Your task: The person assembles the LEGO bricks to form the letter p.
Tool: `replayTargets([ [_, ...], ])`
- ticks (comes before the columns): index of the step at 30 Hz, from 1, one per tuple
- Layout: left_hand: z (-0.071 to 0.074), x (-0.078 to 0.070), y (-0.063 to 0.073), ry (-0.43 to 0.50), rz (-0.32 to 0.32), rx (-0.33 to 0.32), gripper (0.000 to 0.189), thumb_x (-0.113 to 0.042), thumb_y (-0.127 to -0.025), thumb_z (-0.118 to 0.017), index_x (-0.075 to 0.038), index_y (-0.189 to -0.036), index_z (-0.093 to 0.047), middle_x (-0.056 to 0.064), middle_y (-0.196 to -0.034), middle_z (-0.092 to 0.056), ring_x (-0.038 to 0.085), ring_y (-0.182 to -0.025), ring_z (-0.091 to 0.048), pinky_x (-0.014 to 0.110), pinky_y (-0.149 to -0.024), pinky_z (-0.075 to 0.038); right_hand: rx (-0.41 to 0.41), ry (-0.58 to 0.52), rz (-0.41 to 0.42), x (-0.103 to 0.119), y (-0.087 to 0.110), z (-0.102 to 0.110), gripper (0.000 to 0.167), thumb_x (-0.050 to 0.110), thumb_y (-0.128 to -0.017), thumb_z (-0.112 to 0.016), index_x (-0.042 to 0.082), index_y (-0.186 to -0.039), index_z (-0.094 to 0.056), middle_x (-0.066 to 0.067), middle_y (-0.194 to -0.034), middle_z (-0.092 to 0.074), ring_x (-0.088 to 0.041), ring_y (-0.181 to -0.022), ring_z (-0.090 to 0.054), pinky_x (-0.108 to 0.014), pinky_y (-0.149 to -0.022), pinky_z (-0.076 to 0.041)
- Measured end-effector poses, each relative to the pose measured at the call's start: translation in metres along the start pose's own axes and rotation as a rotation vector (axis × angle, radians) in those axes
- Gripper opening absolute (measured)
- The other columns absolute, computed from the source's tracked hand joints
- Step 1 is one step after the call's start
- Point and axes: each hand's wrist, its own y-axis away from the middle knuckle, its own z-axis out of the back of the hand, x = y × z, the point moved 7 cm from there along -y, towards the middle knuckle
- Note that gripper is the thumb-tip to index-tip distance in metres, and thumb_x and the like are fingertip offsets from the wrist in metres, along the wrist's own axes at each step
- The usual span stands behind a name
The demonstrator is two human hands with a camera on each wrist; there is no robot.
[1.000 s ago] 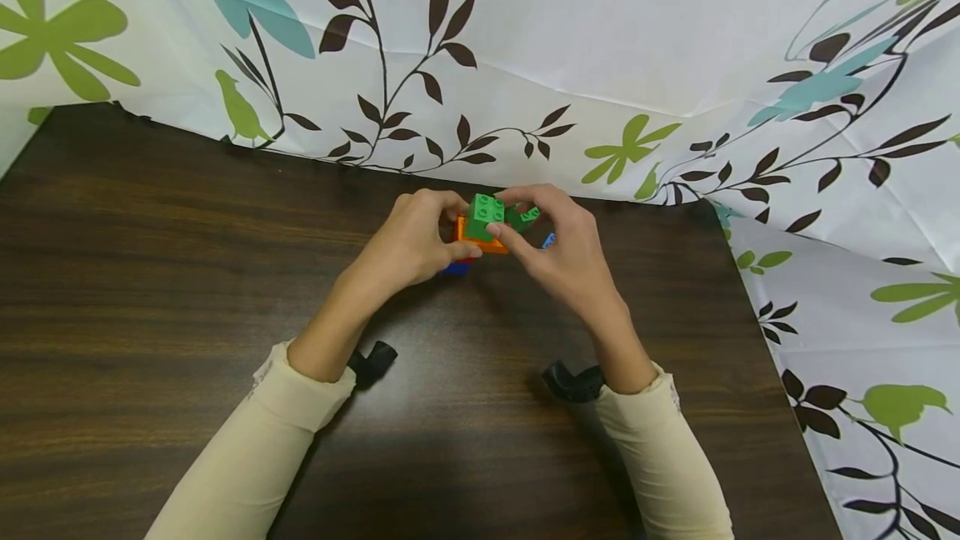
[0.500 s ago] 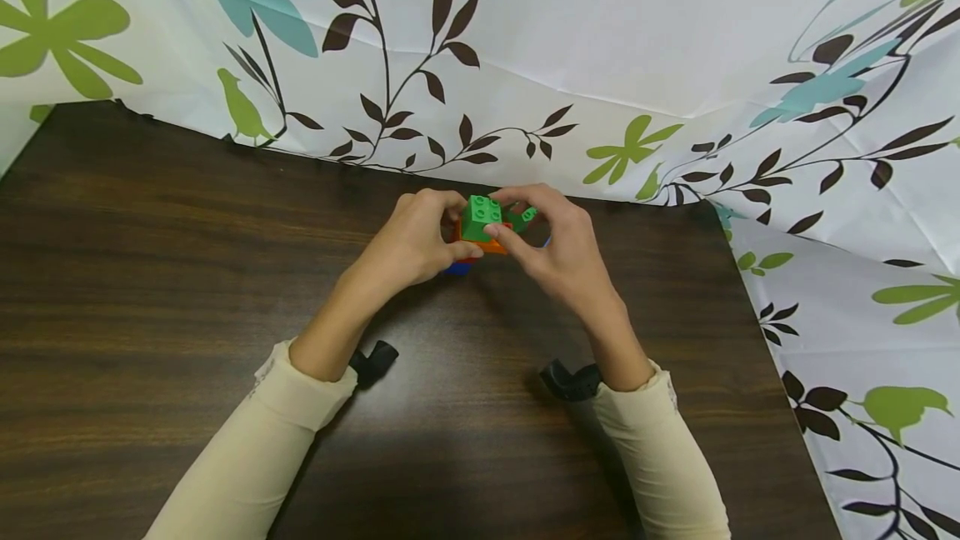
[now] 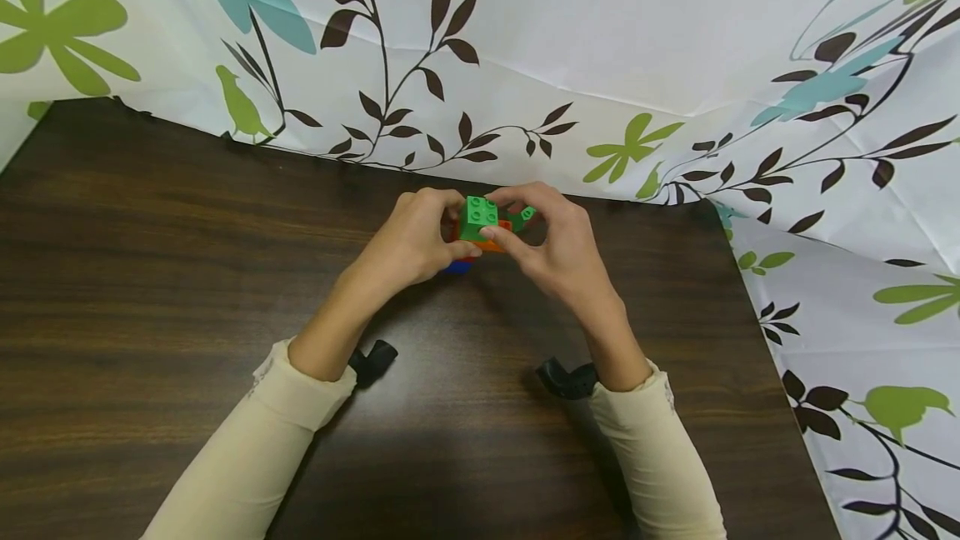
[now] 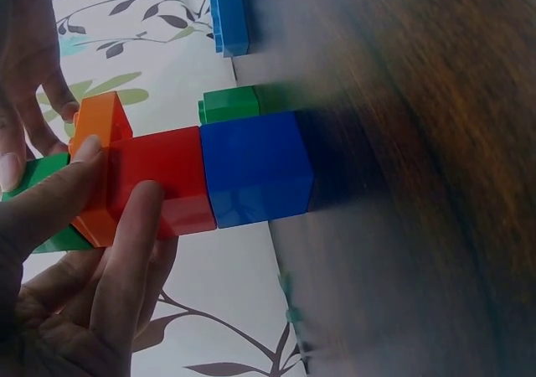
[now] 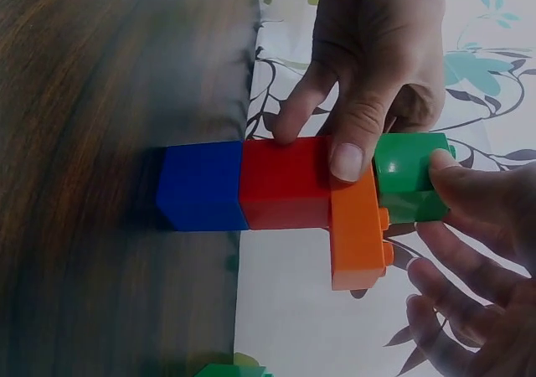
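A stack of toy building bricks stands upright on the dark table. Its lowest brick is blue (image 5: 201,188), with a red brick (image 5: 285,184) on it. Above lies a flatter orange brick (image 5: 356,247) that overhangs to the right. A green brick (image 3: 477,217) sits at the top, over the orange brick's left part; whether it is pressed fully down I cannot tell. My left hand (image 3: 412,232) grips the stack around the red and orange bricks. With thumb and fingers, my right hand (image 3: 558,248) pinches the green brick.
Another green brick (image 4: 230,105) rests on the table behind the stack, partly covered by the right hand in the head view. Farther right lies a light blue brick (image 4: 230,12). A patterned white curtain (image 3: 525,48) hangs along the table's back edge.
My right hand has shifted slightly left with the green brick, over the orange one. More orange shows on the right. The light blue brick has become hidden in the head view.
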Motion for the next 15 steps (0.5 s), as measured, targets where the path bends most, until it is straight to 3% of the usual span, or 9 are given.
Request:
replayTargets([
  [15, -0.0008, -0.0003, -0.0015, -0.017, -0.012, -0.004, 0.033, -0.015, -0.090, -0.089, -0.001, -0.115, -0.074, 0.012, -0.101, -0.075, 0.027, -0.091, -0.068, 0.039, -0.079, -0.059, 0.020, 0.046, -0.016, 0.0023, -0.0024, 0.0000, 0.035, 0.014, -0.088, -0.091, 0.006, -0.120, -0.078, -0.009, -0.110, -0.078, -0.024, -0.097, -0.068, -0.037, -0.082, -0.056],
])
